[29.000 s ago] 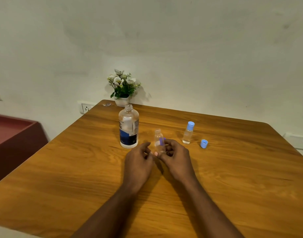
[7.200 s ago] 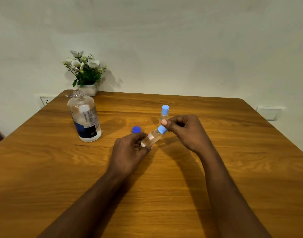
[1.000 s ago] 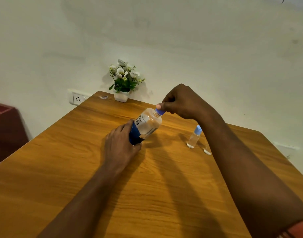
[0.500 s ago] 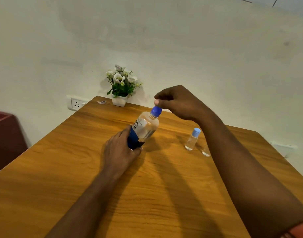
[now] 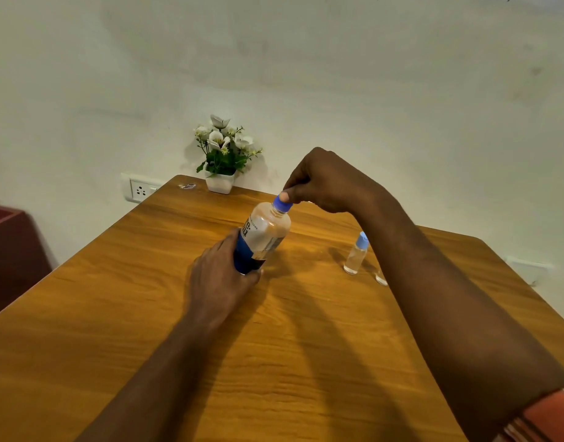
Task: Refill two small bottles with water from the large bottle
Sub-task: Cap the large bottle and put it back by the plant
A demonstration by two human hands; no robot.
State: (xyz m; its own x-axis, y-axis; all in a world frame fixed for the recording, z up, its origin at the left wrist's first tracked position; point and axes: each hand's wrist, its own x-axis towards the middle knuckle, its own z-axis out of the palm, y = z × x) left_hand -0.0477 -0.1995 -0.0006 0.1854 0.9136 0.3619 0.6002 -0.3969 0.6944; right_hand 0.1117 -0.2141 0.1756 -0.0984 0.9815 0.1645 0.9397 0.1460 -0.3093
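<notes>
Large bottle (image 5: 265,233) wears a blue-white label, lettering illegible

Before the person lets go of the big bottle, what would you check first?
1. The cap sits on the big bottle: ok.
2. Is it screwed tight: cannot tell; the right hand pinches it.
3. The left hand grips the bottle's base: ok.
4. Bottle upright: not ok, it leans.
5. The small bottle is capped and standing: ok.
6. The second small bottle is capped: cannot tell, the forearm hides most of it.
</notes>
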